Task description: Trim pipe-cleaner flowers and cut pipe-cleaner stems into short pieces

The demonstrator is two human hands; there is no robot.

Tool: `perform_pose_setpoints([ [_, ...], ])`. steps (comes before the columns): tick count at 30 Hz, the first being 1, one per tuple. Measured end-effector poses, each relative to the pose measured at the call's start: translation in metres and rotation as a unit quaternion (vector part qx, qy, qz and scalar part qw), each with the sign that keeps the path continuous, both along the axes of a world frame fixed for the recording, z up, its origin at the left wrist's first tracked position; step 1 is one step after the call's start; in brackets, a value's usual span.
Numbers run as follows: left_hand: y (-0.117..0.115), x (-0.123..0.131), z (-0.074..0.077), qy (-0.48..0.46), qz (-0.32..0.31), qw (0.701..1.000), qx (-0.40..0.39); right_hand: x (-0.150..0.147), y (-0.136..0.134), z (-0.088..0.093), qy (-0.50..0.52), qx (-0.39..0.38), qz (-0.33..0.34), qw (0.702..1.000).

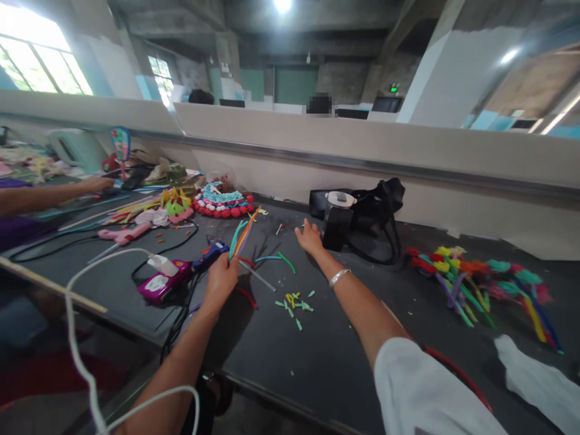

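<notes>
My left hand (220, 277) is closed around a small bundle of pipe cleaners (243, 237) in teal, orange and purple, their ends pointing up and away. My right hand (312, 237) reaches out over the table with its fingers apart, just left of a black box-like object with a white top (338, 225). Nothing shows in its fingers. Between my arms lie short cut green and yellow pieces (293, 303). Loose pipe cleaners, one green (287, 262) and one red (248, 297), rest nearer my left hand. A blue-handled tool (211, 255) lies just behind that hand.
A purple power strip (165, 281) with a white plug and cables sits at left, near a pink glue gun (124, 232). Behind are a red-and-blue fluffy piece (223, 200) and a black bag (380, 205). Colourful pipe-cleaner bunches (471, 281) lie right. Another person's arm (54, 196) reaches in from the left.
</notes>
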State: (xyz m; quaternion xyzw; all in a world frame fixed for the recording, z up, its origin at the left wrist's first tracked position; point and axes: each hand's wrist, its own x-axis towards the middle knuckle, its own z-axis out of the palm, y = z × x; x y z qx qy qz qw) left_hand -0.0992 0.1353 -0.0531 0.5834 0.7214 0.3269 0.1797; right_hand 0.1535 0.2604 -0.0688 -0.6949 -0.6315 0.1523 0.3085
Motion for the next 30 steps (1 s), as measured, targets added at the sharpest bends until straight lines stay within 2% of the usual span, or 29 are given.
perform_pose_setpoints([
  [3, 0.006, 0.0, -0.001, -0.009, 0.007, 1.0, -0.015, -0.008, 0.033, -0.004, -0.032, -0.02, -0.017, 0.999],
  [5, 0.011, 0.001, -0.001, -0.002, 0.012, 1.0, -0.018, -0.018, 0.049, -0.006, -0.053, -0.024, 0.006, 0.998],
  [10, 0.022, 0.006, -0.002, 0.038, 0.035, 0.999, -0.011, -0.052, 0.071, -0.012, -0.11, 0.002, 0.162, 0.981],
  [14, 0.021, 0.011, -0.005, 0.102, 0.012, 0.994, -0.028, -0.046, 0.064, -0.021, -0.15, 0.021, 0.256, 0.955],
  [17, 0.016, 0.013, -0.006, 0.14, -0.025, 0.99, -0.013, -0.02, 0.042, -0.027, -0.169, 0.03, 0.296, 0.94],
  [20, 0.01, 0.016, -0.006, 0.196, -0.035, 0.98, -0.003, 0.008, 0.009, -0.033, -0.176, 0.04, 0.314, 0.932],
  [24, 0.002, 0.024, -0.004, 0.269, -0.034, 0.962, 0.003, 0.041, -0.044, -0.039, -0.175, 0.051, 0.308, 0.934],
  [30, -0.009, 0.037, -0.001, 0.289, -0.053, 0.954, 0.057, 0.074, -0.136, -0.04, -0.173, 0.054, 0.28, 0.943],
])
